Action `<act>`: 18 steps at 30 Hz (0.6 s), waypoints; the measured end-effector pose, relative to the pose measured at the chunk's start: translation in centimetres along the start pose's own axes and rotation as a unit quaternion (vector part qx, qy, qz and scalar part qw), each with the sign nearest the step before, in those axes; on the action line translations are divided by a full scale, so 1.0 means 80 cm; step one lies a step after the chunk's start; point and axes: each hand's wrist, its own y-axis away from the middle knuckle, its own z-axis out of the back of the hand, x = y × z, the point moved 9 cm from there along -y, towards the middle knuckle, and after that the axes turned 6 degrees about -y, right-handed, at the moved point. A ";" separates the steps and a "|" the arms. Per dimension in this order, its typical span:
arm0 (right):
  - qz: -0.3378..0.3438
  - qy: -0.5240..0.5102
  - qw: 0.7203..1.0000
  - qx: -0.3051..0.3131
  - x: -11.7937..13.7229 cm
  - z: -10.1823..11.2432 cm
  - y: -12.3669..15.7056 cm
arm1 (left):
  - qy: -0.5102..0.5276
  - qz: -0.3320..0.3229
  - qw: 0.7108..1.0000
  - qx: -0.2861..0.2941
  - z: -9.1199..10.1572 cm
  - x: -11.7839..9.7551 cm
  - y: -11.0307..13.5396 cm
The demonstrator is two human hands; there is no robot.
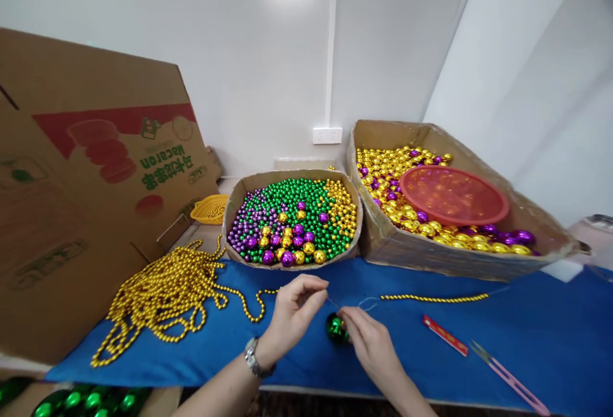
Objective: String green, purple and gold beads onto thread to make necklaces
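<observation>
My left hand (293, 311), with a watch on its wrist, pinches a thin clear thread (360, 304) above the blue cloth (527, 327). My right hand (368, 339) is closed round a large shiny green ball (335, 328) and touches the same thread. The thread runs right into a short strand of small gold beads (433, 298) lying on the cloth. Another gold strand leads left from my hands into a big heap of gold bead strings (165, 292).
Behind stands a cardboard box of mixed green, purple and gold beads (293, 218). A larger box of gold balls (383, 238) holds a red basin (453, 195). A red ruler (445, 335) and pink snips (507, 375) lie right. Big carton (71, 181) left; yellow basket (211, 208).
</observation>
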 end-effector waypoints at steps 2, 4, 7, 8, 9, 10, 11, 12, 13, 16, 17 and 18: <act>-0.017 0.000 1.000 0.000 -0.003 0.007 -0.001 | -0.041 -0.021 0.998 0.033 -0.024 0.022 0.010; -0.033 -0.010 0.999 0.005 -0.002 0.013 -0.004 | -0.117 -0.071 0.985 0.103 -0.064 0.044 0.023; -0.051 -0.046 0.998 0.017 0.009 0.022 -0.010 | -0.226 -0.136 0.945 0.193 -0.122 0.076 0.035; -0.058 -0.062 0.996 0.012 0.014 0.030 -0.010 | -0.255 -0.147 0.933 0.206 -0.134 0.085 0.033; -0.068 -0.081 0.994 -0.003 0.019 0.043 -0.008 | -0.283 -0.154 0.923 0.210 -0.141 0.092 0.027; -0.078 -0.105 0.991 -0.032 0.024 0.061 -0.005 | -0.309 -0.156 0.915 0.209 -0.143 0.098 0.019; -0.085 -0.136 0.984 -0.074 0.029 0.084 0.000 | -0.332 -0.152 0.909 0.202 -0.141 0.103 0.009; -0.089 -0.172 0.972 -0.130 0.034 0.112 0.008 | -0.353 -0.141 0.905 0.190 -0.134 0.107 -0.003; -0.079 -0.218 0.954 -0.192 0.042 0.141 0.017 | -0.369 -0.125 0.905 0.174 -0.124 0.110 -0.013; -0.040 -0.330 0.892 -0.308 0.060 0.203 0.044 | -0.366 -0.082 0.917 0.136 -0.082 0.116 -0.025; -0.039 -0.331 0.890 -0.312 0.064 0.211 0.048 | -0.353 -0.078 0.923 0.131 -0.065 0.116 -0.020; -0.042 -0.318 0.896 -0.307 0.065 0.214 0.051 | -0.342 -0.078 0.929 0.122 -0.043 0.115 -0.009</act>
